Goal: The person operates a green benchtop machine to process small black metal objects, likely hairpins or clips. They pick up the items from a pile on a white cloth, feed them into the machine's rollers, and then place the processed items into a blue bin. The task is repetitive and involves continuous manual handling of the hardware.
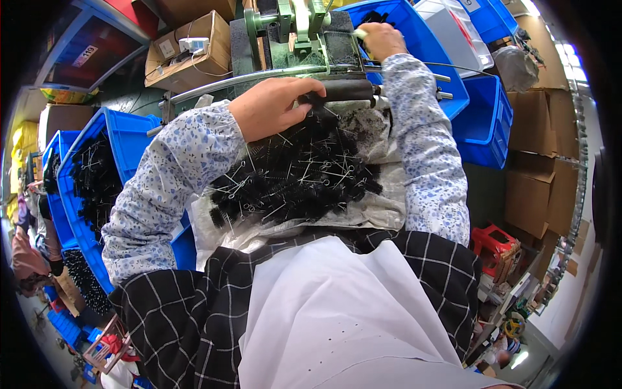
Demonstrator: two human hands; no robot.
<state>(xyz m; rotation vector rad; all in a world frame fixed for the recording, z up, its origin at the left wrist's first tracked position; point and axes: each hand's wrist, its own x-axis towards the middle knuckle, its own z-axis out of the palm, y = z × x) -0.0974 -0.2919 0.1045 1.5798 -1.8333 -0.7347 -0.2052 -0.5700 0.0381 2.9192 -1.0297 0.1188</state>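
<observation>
My left hand (275, 107) is at the near side of a dark roller (348, 90), its thumb and fingers closed on a small black wire brush (313, 100). Below it, a heap of such brushes (301, 172), with black bristles and thin looped wire stems, lies on a pale cloth sack (382, 194) over my lap. My right hand (383, 41) reaches to the far right, between the machine and a blue bin (427, 48). Its fingers are curled and slightly blurred. Something pale shows at their tips, too small to make out.
A green machine (301, 32) stands straight ahead behind a metal rod (214, 87). A cardboard box (191, 55) sits left of it. At the left, a blue bin (133, 139) holds more black brushes. Another blue bin (483, 123) and stacked cartons (528, 168) stand right, above a red stool (494, 249).
</observation>
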